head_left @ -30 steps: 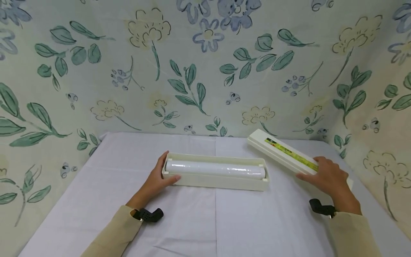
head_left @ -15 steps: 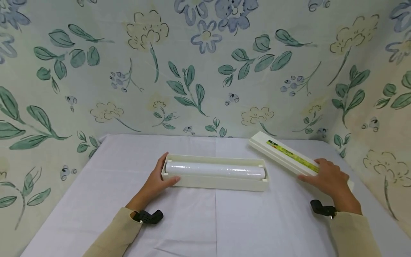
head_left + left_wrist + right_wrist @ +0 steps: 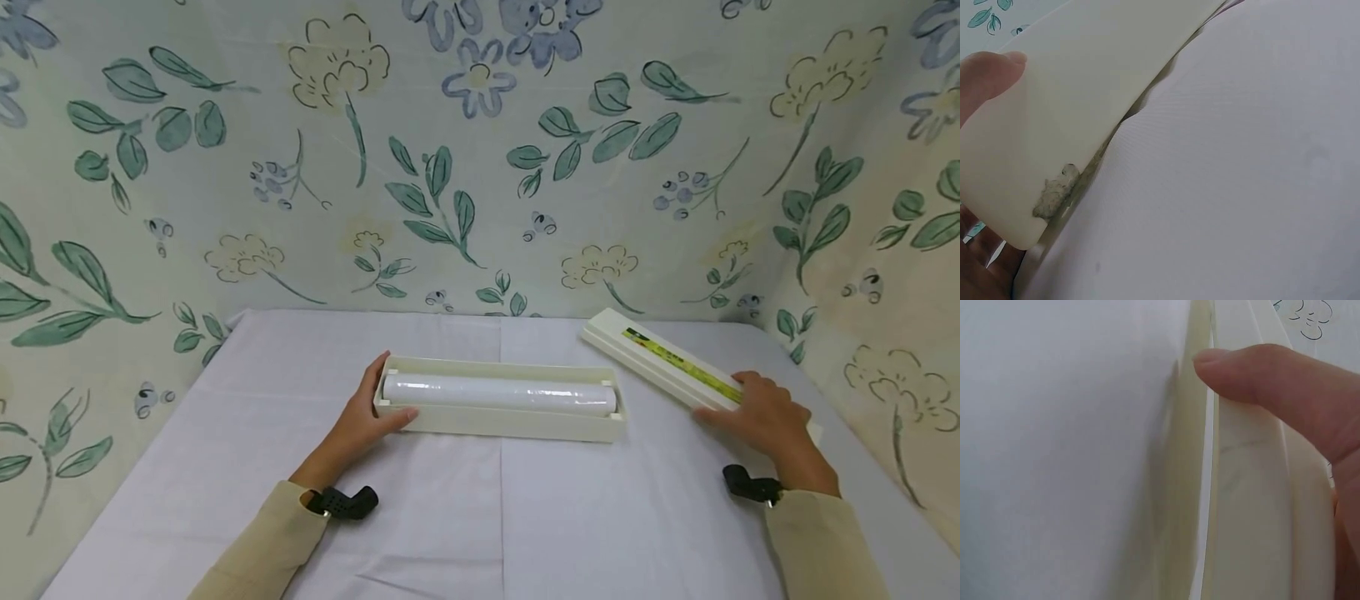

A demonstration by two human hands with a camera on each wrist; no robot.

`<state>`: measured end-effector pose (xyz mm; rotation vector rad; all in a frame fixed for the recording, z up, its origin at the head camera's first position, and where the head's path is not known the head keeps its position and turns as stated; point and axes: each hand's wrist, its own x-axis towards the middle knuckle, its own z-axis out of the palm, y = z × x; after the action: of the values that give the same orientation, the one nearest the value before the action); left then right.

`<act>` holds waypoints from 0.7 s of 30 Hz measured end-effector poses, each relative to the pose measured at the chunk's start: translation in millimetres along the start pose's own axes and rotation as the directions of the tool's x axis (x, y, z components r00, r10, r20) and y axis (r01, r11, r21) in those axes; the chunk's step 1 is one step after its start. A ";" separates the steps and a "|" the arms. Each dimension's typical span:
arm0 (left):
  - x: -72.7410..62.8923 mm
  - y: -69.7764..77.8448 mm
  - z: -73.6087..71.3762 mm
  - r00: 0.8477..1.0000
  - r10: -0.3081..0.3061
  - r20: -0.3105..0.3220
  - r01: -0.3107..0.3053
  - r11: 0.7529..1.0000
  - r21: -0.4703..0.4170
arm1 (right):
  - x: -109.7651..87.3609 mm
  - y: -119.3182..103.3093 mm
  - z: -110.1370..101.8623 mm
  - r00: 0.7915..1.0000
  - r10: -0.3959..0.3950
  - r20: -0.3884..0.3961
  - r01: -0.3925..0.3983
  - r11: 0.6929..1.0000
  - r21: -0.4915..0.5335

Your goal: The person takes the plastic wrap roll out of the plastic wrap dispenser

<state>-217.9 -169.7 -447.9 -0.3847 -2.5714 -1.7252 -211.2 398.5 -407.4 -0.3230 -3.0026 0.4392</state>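
Note:
A long cream box [image 3: 510,423] lies lengthwise on the white cloth, uncovered. Inside it sits a white shiny roll of what looks like cling film [image 3: 495,394]. My left hand [image 3: 363,423] grips the box's left end, thumb on the front wall and fingers behind. In the left wrist view, that thumb [image 3: 991,78] presses the smooth box wall [image 3: 1085,81], which has a grey-green patch near its bottom edge. To the right, my right hand [image 3: 772,421] holds the near end of the slanted cream lid [image 3: 609,327]. The right thumb [image 3: 1266,378] lies along the lid's side.
A white cloth [image 3: 450,517] with creases covers the table. Behind it hangs a floral curtain or backdrop [image 3: 465,175], which also borders both sides. The lid's far end points toward the table's back edge. A yellow-green label [image 3: 678,358] runs along the lid's top.

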 end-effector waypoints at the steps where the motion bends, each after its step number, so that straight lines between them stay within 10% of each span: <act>1: 0.1 -0.1 0.2 1.000 -0.001 -0.002 0.001 1.000 0.002 | -0.2 0.7 0.5 1.000 0.002 0.002 -0.002 1.000 0.001; 21: 0.0 0.5 -1.1 1.000 0.002 -0.008 -0.002 1.000 0.009 | -1.6 8.4 2.7 0.999 0.051 0.008 -0.051 0.999 0.013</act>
<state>-218.0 -170.5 -447.0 -0.3793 -2.5709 -1.7102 -208.3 405.3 -412.5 -0.3978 -3.0031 0.4653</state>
